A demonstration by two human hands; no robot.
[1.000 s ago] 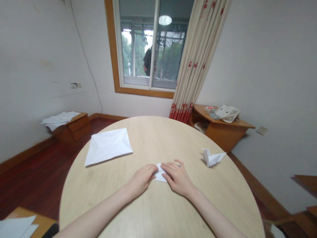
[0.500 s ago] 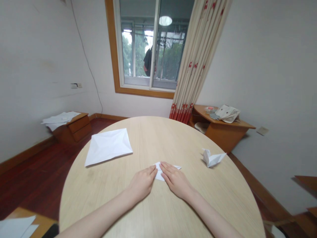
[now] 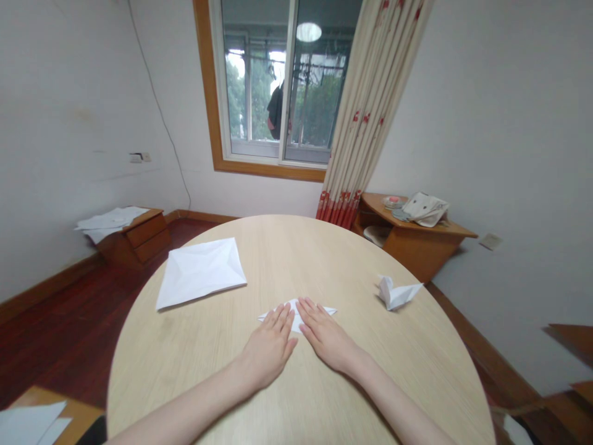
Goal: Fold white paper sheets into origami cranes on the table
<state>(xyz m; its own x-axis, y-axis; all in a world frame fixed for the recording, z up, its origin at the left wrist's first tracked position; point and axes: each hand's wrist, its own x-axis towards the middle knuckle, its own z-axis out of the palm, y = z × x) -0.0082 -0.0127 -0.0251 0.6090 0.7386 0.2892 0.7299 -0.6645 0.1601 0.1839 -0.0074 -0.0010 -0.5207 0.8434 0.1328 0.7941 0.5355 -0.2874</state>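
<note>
Head: sheets (image 3: pixel 204 272) and paper crane (image 3: pixel 396 298) flank folded paper (image 3: pixel 295 324).

A room in a home, judging by the patterned curtain (image 3: pixel 368 117), wooden nightstand (image 3: pixel 148 235) and window (image 3: pixel 278 86).

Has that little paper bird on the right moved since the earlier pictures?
No. The bird sits in the same spot against the edge of the table; I see no shift either way.

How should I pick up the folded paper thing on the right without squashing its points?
I'd pinch the folded paper thing low in its middle, coming from the near side: its raised ends spread like a V and look thin, easily bent.
</note>
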